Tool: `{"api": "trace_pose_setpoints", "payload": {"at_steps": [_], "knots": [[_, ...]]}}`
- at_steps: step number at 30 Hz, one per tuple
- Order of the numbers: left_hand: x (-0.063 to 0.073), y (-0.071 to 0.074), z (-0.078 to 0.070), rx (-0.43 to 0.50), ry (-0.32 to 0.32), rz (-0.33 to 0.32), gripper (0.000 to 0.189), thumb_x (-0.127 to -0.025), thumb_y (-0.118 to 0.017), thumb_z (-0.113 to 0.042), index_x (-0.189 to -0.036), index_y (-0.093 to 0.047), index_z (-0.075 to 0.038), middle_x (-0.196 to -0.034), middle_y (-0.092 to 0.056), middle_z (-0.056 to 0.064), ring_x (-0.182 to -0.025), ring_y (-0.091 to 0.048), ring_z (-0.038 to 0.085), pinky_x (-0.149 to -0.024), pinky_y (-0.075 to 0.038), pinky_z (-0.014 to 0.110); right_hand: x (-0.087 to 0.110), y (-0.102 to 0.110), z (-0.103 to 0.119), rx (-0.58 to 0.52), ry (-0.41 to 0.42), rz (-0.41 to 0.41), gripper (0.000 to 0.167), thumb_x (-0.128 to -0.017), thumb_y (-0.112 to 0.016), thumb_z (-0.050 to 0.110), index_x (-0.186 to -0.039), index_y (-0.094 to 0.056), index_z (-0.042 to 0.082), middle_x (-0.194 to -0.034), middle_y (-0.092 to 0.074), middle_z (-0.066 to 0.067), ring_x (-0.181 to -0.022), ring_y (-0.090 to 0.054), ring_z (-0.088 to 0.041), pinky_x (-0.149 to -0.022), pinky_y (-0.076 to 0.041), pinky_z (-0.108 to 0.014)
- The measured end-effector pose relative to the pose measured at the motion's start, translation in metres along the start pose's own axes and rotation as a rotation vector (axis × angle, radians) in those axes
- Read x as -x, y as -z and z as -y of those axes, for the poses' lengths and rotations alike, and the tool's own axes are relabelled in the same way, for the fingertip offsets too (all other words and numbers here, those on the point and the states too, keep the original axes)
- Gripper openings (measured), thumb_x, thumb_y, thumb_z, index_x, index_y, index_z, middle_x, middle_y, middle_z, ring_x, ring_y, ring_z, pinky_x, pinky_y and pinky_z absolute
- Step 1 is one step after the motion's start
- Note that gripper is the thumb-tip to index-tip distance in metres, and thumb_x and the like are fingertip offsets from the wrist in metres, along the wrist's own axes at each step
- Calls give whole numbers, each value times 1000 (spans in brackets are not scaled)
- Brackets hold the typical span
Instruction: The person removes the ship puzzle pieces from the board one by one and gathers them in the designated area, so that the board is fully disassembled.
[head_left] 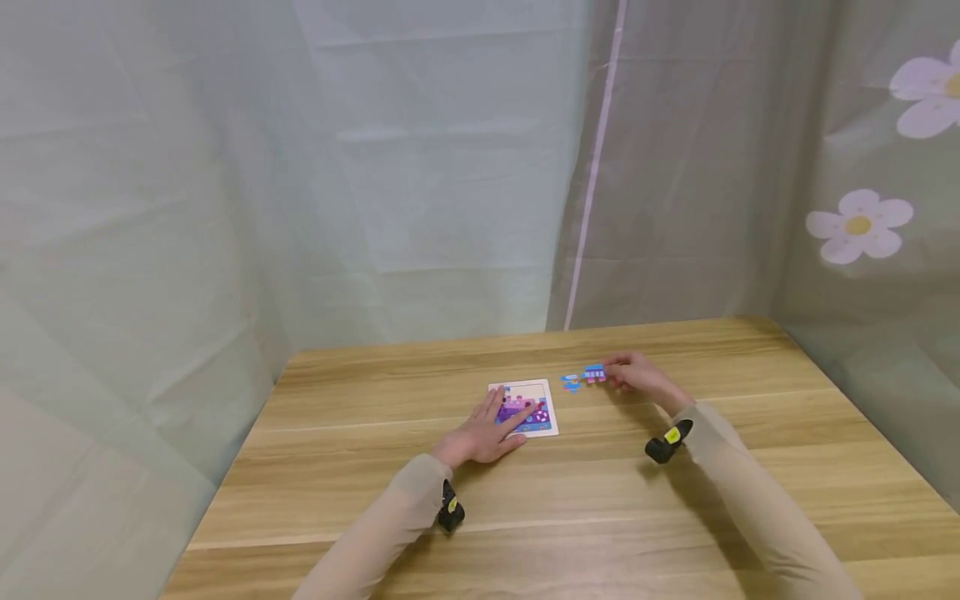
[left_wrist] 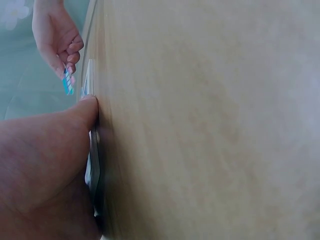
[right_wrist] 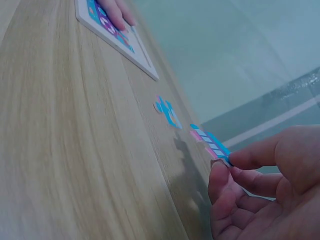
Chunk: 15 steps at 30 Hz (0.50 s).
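A square jigsaw puzzle board [head_left: 531, 390] with a white border lies on the table, its lower part filled with purple, pink and blue pieces. My left hand [head_left: 483, 435] rests on it, fingers straight and spread. To the right of the board, my right hand [head_left: 633, 373] pinches a blue-and-pink puzzle piece [right_wrist: 209, 142] with a row of pale windows, between thumb and fingertips. That piece is tilted above the table in the right wrist view. A loose blue puzzle piece [right_wrist: 169, 112] lies on the wood between the board and the right hand.
The wood-grain table [head_left: 360, 483] runs back to a pale hanging curtain [head_left: 450, 167]. Another curtain with white flowers [head_left: 858, 225] hangs on the right. Each wrist wears a small black camera [head_left: 663, 447].
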<state>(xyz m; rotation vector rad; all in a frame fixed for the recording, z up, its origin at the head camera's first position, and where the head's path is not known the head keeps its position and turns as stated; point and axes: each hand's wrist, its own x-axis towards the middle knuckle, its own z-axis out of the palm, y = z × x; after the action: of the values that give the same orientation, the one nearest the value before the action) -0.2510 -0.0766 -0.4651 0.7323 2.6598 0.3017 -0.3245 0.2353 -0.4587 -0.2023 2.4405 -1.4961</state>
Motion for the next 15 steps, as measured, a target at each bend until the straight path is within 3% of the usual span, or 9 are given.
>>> {"api": "trace_pose_setpoints", "payload": {"at_steps": [7,15], "knots": [[0,0,1,-11,-1,-4,58,-102,-33,-49,-155,-13,-37,-162,8,22,-150,7,37,-122,-11,51,5,3,2,6,-39,-4,34,-99,-48,8,-121,-51,-18,-80,-62,-1,-67,-54,-6,-56,-45,-18],[0,-2,1,-13,-1,1,58,-102,-34,-50,-155,-13,-37,-162,8,21,-151,6,37,-122,-12,51,2,2,-6,40,-12,-23,33,-97,-49,6,-118,-52,-19,-72,-60,2,-62,-51,-5,-52,-41,-18]]}}
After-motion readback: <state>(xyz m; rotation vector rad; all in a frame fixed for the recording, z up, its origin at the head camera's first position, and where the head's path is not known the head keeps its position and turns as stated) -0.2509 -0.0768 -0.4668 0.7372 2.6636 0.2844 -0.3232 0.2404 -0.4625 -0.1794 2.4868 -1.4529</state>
